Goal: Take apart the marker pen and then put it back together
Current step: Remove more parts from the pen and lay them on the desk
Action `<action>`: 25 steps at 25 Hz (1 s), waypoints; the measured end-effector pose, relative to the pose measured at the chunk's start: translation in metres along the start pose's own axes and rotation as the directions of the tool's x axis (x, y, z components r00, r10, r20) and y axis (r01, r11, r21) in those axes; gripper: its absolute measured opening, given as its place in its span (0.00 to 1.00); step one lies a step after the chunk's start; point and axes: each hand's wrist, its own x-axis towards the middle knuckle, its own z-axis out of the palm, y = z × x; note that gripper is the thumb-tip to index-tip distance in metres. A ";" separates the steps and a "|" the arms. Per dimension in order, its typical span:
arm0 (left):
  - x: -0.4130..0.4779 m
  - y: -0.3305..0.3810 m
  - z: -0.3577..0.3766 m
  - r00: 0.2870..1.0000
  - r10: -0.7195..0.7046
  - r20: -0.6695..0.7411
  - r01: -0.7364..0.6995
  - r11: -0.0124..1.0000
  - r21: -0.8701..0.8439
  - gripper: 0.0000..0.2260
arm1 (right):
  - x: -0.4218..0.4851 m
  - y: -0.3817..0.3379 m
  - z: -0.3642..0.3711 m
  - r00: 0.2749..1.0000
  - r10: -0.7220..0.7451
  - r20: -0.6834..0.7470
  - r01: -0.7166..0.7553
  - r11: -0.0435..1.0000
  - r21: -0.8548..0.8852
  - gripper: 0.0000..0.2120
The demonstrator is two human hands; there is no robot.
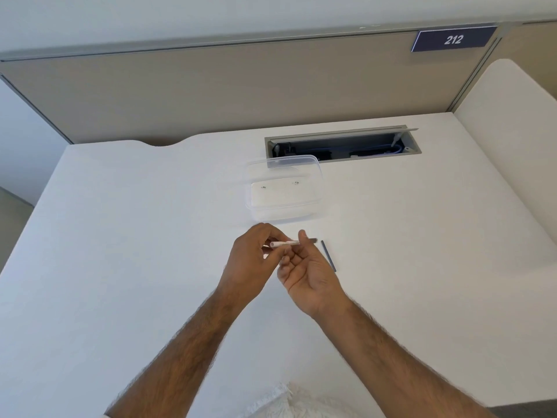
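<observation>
Holding the barrel [284, 243] crosswise, pinched by left grip [256, 254] and right grip [309, 274], we note the refill [328, 257] lies on the worktop [120, 236] nearest the right grip.

Head-worn; looks forward, down over desk [126, 236]

Marker barrel [284, 243] in left hand [251, 254]

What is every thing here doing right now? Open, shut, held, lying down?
marker tube: taken apart, held in both hands
left hand: pinches the tube's open end
right hand: holds its dark end
ink stick: out, lying on the desk
clear box: no lid on
desk hatch: open
</observation>
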 end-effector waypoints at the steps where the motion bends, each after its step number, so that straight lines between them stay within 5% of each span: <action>1: 0.000 -0.001 0.001 1.000 -0.017 0.000 0.017 1.000 -0.010 0.10 | 0.002 -0.004 0.000 0.999 -0.033 -0.008 0.033 0.999 0.025 0.11; 5: 0.008 -0.011 0.000 0.994 -0.089 0.069 0.079 0.988 0.134 0.05 | 0.010 -0.018 -0.007 0.978 -0.210 0.008 0.208 0.960 -0.186 0.02; 9: 0.025 -0.024 -0.004 0.986 -0.131 0.105 0.100 0.959 0.264 0.06 | 0.026 -0.032 -0.012 0.909 -0.403 0.108 0.399 0.760 -0.513 0.02; 11: 0.031 -0.029 -0.006 0.982 -0.166 0.096 0.135 0.953 0.271 0.08 | 0.038 -0.033 -0.011 0.866 -0.470 0.173 0.435 0.533 -0.726 0.05; 13: 0.034 -0.033 -0.006 0.976 -0.201 0.086 0.170 0.945 0.279 0.09 | 0.048 -0.031 -0.013 0.819 -0.498 0.283 0.406 0.155 -0.901 0.07; 15: 0.034 -0.038 -0.008 0.973 -0.220 0.073 0.192 0.942 0.277 0.09 | 0.058 -0.024 -0.022 0.799 -0.427 0.423 0.328 -0.280 -0.902 0.06; 17: 0.032 -0.043 -0.010 0.970 -0.234 0.063 0.210 0.941 0.264 0.09 | 0.064 -0.018 -0.032 0.804 -0.339 0.490 0.293 -0.491 -0.820 0.04; 25: 0.027 -0.049 -0.021 0.961 -0.274 0.044 0.254 0.933 0.253 0.07 | 0.071 -0.024 -0.036 0.747 -0.364 0.556 0.334 -0.517 -0.788 0.04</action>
